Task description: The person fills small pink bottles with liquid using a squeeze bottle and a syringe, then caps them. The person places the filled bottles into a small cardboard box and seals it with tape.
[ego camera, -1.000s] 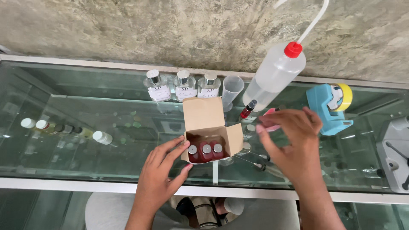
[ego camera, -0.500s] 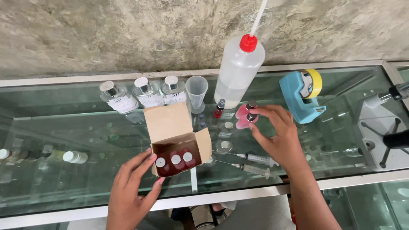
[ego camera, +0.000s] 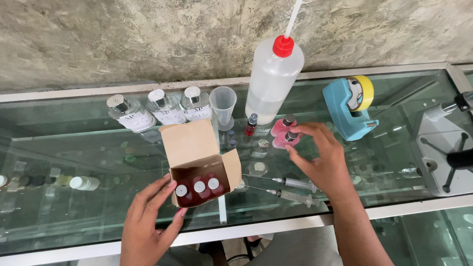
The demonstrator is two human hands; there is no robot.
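While the left hand [ego camera: 148, 221] is cupping, fingers spread, the open brown cardboard box [ego camera: 199, 170] of red vials, the right hand [ego camera: 320, 157] is pinching a small pink-liquid bottle [ego camera: 285, 140]. Two clear plastic syringes [ego camera: 295, 189] are lying just beside it

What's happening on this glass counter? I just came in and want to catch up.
A person works at a glass counter. The left hand steadies an open cardboard box holding three red vials. The right hand closes its fingertips on one of two pink vials beside a wash bottle. Two syringes lie near the front edge.
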